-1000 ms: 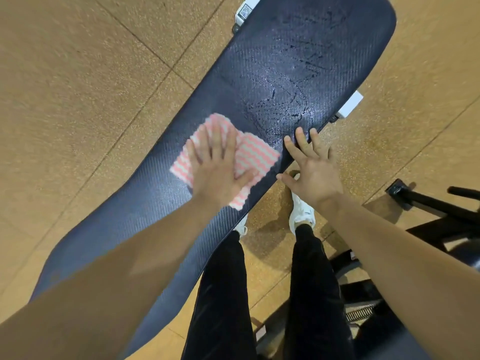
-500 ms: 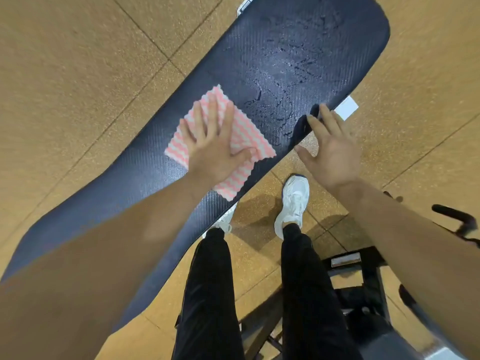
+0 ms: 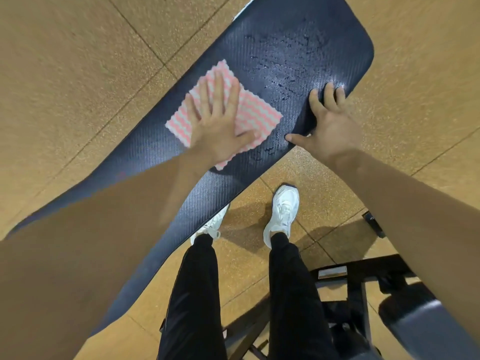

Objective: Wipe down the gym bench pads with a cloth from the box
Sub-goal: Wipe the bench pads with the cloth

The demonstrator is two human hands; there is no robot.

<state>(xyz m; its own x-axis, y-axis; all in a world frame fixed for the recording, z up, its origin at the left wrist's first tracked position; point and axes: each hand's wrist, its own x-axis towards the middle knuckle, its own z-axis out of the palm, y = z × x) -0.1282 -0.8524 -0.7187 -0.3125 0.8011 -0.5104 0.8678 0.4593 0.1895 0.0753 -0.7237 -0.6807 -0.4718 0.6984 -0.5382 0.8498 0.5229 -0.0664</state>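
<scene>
A long dark navy bench pad [image 3: 293, 35] runs diagonally from the lower left to the upper right. Wet streaks glisten on its upper part. A pink and white striped cloth [image 3: 255, 114] lies flat on the pad's middle. My left hand [image 3: 218, 123] presses on the cloth with straight, spread fingers and covers much of it. My right hand [image 3: 330, 120] rests on the pad's near right edge, fingers on top and thumb stretched along the rim.
Tan speckled rubber floor tiles [image 3: 78, 61] surround the bench. My legs in black trousers and white shoes [image 3: 283, 211] stand beside the pad. A black metal frame [image 3: 363, 281] and another dark pad [image 3: 420, 323] sit at the lower right.
My left hand has slid the cloth up the pad toward the wet end. My right hand has shifted further along the pad's edge, and my view has moved with them.
</scene>
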